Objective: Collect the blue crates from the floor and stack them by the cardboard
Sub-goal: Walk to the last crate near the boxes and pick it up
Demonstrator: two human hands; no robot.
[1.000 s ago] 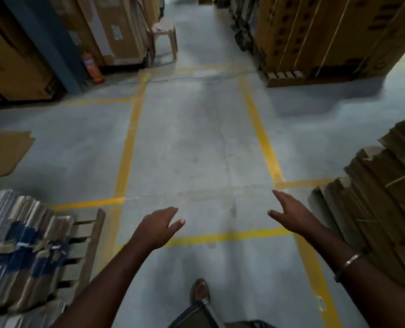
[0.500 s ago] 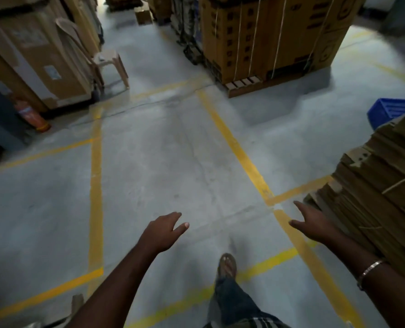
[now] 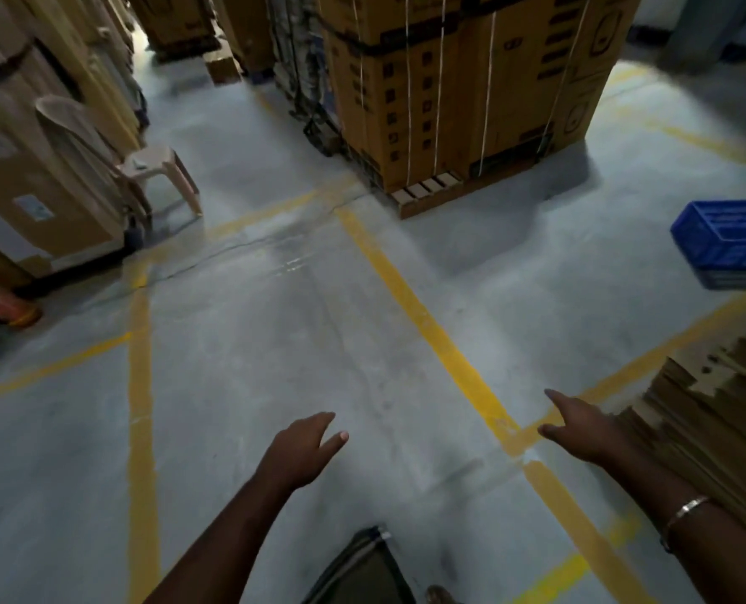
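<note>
- Left hand (image 3: pixel 303 449) out in front over the grey concrete floor (image 3: pixel 253 385), fingers relaxed and slightly spread, nothing held.
- Right hand (image 3: pixel 580 433) also forward, fingers loose and extended, empty, just beside the near edge of the flattened cardboard stack (image 3: pixel 711 429) at the lower right.
- Metal bangle (image 3: pixel 687 510) on the right wrist.
- Blue crates (image 3: pixel 728 241) on the floor at the far right edge, partly cut off by the frame; apparently one nested on another, count unclear; well apart from both hands, beyond the cardboard stack.
- Yellow floor lines (image 3: pixel 428 324) crossing the concrete between the hands and the crates.
- Strapped pallet of brown cartons (image 3: pixel 463 89) straight ahead, behind the crates' side of the aisle.
- Plastic stool (image 3: pixel 162 172) at the left, next to tall cardboard boxes (image 3: pixel 35 159).
- Red-orange cylinder (image 3: pixel 0 300) low at the left edge, blurred.
- Trouser leg (image 3: pixel 362 568) at the bottom centre.
</note>
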